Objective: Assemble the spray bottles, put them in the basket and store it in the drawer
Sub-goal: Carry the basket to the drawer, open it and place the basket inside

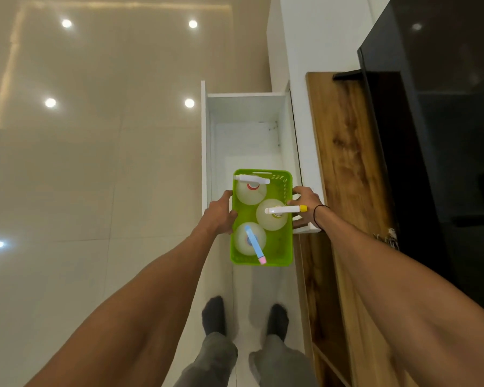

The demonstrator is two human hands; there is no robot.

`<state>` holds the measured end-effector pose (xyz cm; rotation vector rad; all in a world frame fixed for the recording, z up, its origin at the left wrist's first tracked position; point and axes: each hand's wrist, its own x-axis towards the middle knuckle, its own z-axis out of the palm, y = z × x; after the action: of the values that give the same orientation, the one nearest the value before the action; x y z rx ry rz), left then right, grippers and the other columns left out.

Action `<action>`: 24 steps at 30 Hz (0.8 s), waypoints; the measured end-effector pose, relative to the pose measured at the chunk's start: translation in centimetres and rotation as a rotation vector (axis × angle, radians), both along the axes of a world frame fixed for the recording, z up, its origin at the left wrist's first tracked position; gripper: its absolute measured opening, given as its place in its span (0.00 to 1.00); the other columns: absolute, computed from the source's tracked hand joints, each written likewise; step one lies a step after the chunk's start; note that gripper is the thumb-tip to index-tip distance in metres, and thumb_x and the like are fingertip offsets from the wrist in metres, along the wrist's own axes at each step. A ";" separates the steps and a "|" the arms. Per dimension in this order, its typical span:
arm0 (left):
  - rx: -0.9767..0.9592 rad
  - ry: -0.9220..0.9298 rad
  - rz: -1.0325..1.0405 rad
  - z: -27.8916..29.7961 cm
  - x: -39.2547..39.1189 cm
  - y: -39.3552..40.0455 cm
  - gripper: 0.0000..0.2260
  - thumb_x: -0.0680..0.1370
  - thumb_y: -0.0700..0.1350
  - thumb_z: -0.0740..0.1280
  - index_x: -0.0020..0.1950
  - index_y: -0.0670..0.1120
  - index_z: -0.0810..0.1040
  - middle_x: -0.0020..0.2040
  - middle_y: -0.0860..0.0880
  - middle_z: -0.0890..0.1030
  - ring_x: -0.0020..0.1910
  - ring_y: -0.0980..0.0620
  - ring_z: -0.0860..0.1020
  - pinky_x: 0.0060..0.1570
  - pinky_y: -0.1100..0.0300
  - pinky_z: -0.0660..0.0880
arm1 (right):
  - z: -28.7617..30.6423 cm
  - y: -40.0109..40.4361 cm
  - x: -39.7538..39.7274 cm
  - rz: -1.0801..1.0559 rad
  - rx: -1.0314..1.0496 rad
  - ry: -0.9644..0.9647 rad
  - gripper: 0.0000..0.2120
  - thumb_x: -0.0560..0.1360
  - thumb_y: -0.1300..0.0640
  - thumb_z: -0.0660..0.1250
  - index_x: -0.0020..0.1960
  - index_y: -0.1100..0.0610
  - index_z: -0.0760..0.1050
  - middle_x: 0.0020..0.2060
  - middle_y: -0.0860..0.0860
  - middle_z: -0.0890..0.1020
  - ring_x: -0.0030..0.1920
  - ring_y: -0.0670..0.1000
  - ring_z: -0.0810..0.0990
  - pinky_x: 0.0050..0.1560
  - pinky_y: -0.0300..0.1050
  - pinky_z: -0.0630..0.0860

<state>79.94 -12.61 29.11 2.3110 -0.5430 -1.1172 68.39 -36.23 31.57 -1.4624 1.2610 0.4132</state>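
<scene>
- While both hands, left hand [220, 212] and right hand [305, 203], are closed on the sides of the green basket [287, 247], it hangs mid-frame over the open white drawer [246, 129].
- Three capped spray bottles [271, 215] stand inside; assembly looks done.
- Left, I'd judge: lowering it, shutting the drawer.

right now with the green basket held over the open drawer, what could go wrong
1. The yellow-tipped spray head juts past the green plastic basket toward the right hand; it might catch the white drawer's side wall.
2. The three round translucent bottles stand loose, so tilting could topple them.
3. Both hands, including the left hand, grip the sides; fingers may get pinched against the walls.
</scene>
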 end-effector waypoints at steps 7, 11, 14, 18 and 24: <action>0.000 0.033 -0.006 -1.7 6.6 -4.7 0.25 0.81 0.44 0.63 0.77 0.51 0.61 0.51 0.36 0.83 0.38 0.40 0.86 0.50 0.43 0.84 | -2.0 -5.2 6.7 -0.114 0.077 0.010 0.15 0.82 0.60 0.64 0.67 0.62 0.74 0.43 0.57 0.81 0.36 0.60 0.80 0.20 0.51 0.78; 0.025 0.007 0.015 -3.3 10.4 -7.6 0.26 0.81 0.44 0.64 0.77 0.51 0.61 0.51 0.37 0.83 0.39 0.40 0.86 0.48 0.47 0.84 | -3.7 -8.1 10.7 -0.003 0.032 -0.015 0.15 0.81 0.65 0.66 0.66 0.61 0.74 0.52 0.65 0.81 0.37 0.61 0.81 0.22 0.50 0.80; 0.026 0.027 0.038 -4.3 12.7 -9.8 0.25 0.82 0.43 0.64 0.77 0.50 0.62 0.53 0.37 0.83 0.37 0.41 0.86 0.46 0.48 0.84 | -5.3 -10.4 13.5 0.100 0.006 -0.028 0.17 0.80 0.66 0.66 0.68 0.58 0.73 0.57 0.67 0.81 0.38 0.61 0.82 0.24 0.50 0.81; 0.030 0.045 0.091 -6.7 15.6 -12.2 0.24 0.82 0.43 0.63 0.78 0.51 0.62 0.53 0.36 0.83 0.35 0.42 0.86 0.46 0.49 0.84 | -7.7 -13.1 17.3 0.154 0.011 -0.009 0.18 0.81 0.66 0.66 0.69 0.58 0.73 0.57 0.67 0.81 0.37 0.60 0.82 0.26 0.51 0.82; 0.050 0.062 0.156 -11.2 18.8 -14.3 0.24 0.83 0.43 0.62 0.78 0.51 0.62 0.54 0.37 0.83 0.34 0.44 0.86 0.45 0.50 0.85 | -12.2 -15.5 21.9 0.267 -0.034 0.004 0.11 0.81 0.64 0.66 0.62 0.57 0.74 0.57 0.67 0.81 0.40 0.62 0.83 0.44 0.66 0.85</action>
<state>98.72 -26.95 17.94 2.3081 -0.3095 -1.1341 90.33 -51.68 19.35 -1.6661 1.0831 0.5746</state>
